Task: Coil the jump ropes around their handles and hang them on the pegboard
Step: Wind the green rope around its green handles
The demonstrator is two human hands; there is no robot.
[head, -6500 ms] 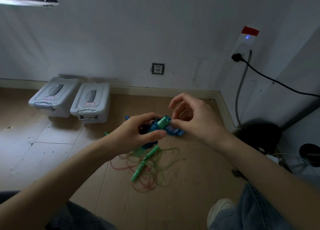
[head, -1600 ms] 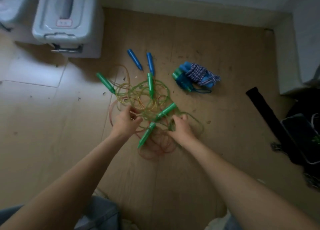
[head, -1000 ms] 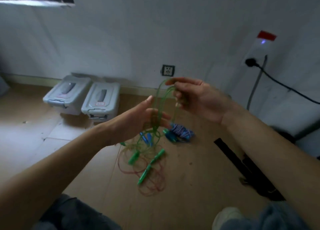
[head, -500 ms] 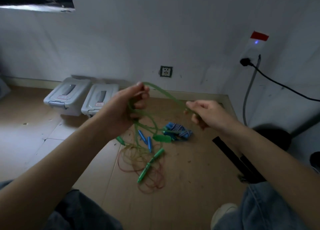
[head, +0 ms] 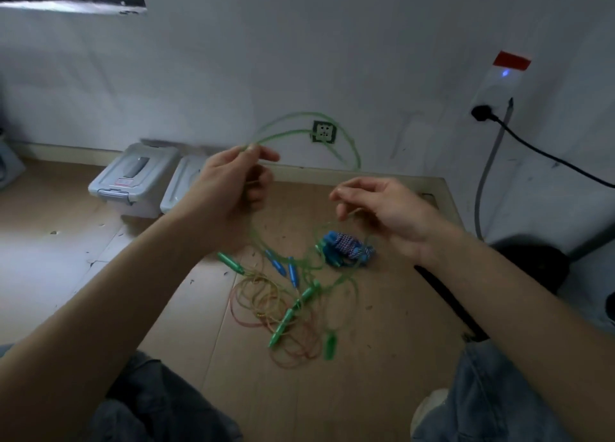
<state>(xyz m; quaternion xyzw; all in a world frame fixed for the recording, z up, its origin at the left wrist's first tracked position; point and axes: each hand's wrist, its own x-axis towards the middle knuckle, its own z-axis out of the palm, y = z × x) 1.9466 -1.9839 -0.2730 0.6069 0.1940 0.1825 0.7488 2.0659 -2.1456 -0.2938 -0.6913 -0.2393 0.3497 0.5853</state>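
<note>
Left hand pinches the thin translucent green jump rope between thumb and forefinger, raised above the wooden floor; right hand fingers loosely curled, pinching the same rope lower down; rope arcs between them; green handle dangles blurred; tangled ropes and coiled blue-white rope bundle lie on floor.

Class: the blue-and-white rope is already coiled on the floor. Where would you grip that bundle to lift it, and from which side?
Probably from above, pinching across the wrapped middle of the bundle: the coils bind rope and handles there, it lies flat on the floor, and its top is uncovered.
</note>
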